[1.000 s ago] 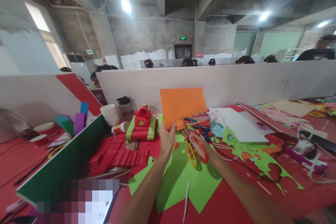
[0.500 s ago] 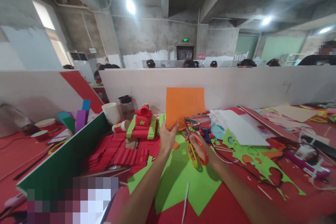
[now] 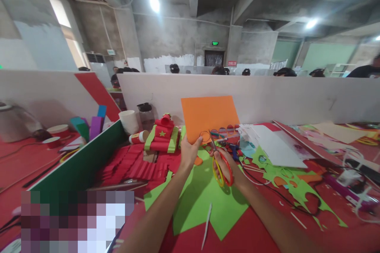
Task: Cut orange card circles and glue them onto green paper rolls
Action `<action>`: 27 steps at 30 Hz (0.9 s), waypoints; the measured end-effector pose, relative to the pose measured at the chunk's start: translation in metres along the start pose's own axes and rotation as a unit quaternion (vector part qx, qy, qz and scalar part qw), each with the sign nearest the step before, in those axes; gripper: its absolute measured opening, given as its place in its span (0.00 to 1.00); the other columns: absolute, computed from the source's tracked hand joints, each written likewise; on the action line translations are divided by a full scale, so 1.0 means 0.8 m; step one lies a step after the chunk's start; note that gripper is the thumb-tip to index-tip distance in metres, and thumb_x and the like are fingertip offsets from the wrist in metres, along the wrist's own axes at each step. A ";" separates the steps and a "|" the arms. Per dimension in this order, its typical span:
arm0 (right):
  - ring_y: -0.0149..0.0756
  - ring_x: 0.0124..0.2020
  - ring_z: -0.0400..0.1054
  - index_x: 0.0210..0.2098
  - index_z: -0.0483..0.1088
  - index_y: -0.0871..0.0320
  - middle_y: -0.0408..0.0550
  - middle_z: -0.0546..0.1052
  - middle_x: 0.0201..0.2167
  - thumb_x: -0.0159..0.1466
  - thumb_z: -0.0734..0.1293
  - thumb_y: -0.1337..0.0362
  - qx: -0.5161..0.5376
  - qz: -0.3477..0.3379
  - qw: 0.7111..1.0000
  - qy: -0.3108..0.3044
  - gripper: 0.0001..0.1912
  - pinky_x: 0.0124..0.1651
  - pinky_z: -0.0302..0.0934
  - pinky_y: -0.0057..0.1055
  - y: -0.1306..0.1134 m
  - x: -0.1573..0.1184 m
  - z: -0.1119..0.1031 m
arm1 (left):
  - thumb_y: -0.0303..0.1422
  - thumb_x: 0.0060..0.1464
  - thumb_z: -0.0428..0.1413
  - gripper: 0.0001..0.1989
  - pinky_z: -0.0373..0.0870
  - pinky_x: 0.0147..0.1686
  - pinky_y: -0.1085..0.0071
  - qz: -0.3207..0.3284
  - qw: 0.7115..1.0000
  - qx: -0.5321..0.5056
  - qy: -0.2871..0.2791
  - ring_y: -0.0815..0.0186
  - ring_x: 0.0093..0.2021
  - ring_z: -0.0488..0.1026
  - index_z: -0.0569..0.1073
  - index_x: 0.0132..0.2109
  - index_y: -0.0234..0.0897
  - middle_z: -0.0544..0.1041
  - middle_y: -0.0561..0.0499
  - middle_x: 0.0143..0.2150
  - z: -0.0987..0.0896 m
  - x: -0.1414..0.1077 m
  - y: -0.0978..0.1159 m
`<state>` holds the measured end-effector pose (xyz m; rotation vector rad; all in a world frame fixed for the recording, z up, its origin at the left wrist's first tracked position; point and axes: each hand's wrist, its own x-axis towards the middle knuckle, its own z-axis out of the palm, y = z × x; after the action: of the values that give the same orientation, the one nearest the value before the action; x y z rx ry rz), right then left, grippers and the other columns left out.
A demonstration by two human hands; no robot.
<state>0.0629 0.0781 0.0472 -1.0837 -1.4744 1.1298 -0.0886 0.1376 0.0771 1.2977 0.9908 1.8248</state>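
An orange sheet [image 3: 209,112] is held upright by its lower left corner, pinched in my left hand [image 3: 190,152]. A circle outline is drawn near its lower edge, and round holes are cut out along that edge to the right. My right hand [image 3: 224,166] is closed on scissors [image 3: 218,172] with one yellow and one red handle loop. The blades point up at the sheet beside the drawn circle. Green sheets [image 3: 208,193] lie beneath both hands, with a small orange disc [image 3: 198,161] on them.
Left stand folded red strips [image 3: 127,164], a red and green paper model [image 3: 162,134], a white cup [image 3: 128,122] and a green board [image 3: 86,154]. White sheets [image 3: 277,146], green scraps [image 3: 297,182] and a black cable lie right. A white partition [image 3: 252,97] runs behind.
The orange sheet has tilted and turned, showing its lower edge further to the right. The scissors stay beside the circle. The whole view has shifted slightly.
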 end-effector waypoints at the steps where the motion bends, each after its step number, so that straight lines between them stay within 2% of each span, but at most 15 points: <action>1: 0.26 0.15 0.62 0.41 0.65 0.56 0.38 0.67 0.21 0.62 0.59 0.35 -0.002 -0.001 1.000 0.002 0.29 0.16 0.59 0.22 0.000 0.000 0.001 | 0.34 0.45 0.65 0.19 0.76 0.46 0.59 0.000 1.000 -0.001 0.000 0.54 0.43 0.80 0.73 0.45 0.31 0.81 0.39 0.44 0.000 0.000 0.000; 5: 0.26 0.15 0.62 0.38 0.63 0.56 0.37 0.66 0.21 0.62 0.59 0.35 -0.005 -0.002 1.000 0.007 0.29 0.15 0.59 0.22 0.000 0.002 0.002 | 0.34 0.44 0.65 0.19 0.76 0.47 0.59 0.004 1.000 0.002 0.001 0.55 0.44 0.79 0.74 0.44 0.31 0.81 0.39 0.44 0.001 -0.001 0.002; 15: 0.26 0.14 0.61 0.42 0.64 0.57 0.37 0.66 0.21 0.60 0.61 0.34 -0.016 0.005 1.000 0.021 0.31 0.14 0.56 0.21 0.003 0.006 0.001 | 0.36 0.44 0.65 0.20 0.75 0.47 0.60 0.002 1.000 0.003 -0.002 0.55 0.45 0.79 0.74 0.45 0.31 0.81 0.39 0.45 0.002 -0.003 0.001; 27: 0.25 0.14 0.59 0.37 0.64 0.55 0.37 0.66 0.20 0.60 0.62 0.35 -0.017 -0.006 0.999 0.043 0.28 0.15 0.57 0.22 0.013 0.013 -0.004 | 0.37 0.44 0.65 0.21 0.75 0.48 0.58 -0.009 1.000 0.012 -0.022 0.53 0.45 0.79 0.74 0.44 0.31 0.81 0.39 0.45 0.002 -0.001 -0.006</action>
<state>0.0656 0.0906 0.0390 -1.1317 -1.4362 1.0403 -0.0863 0.1396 0.0734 1.3344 1.0005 1.7692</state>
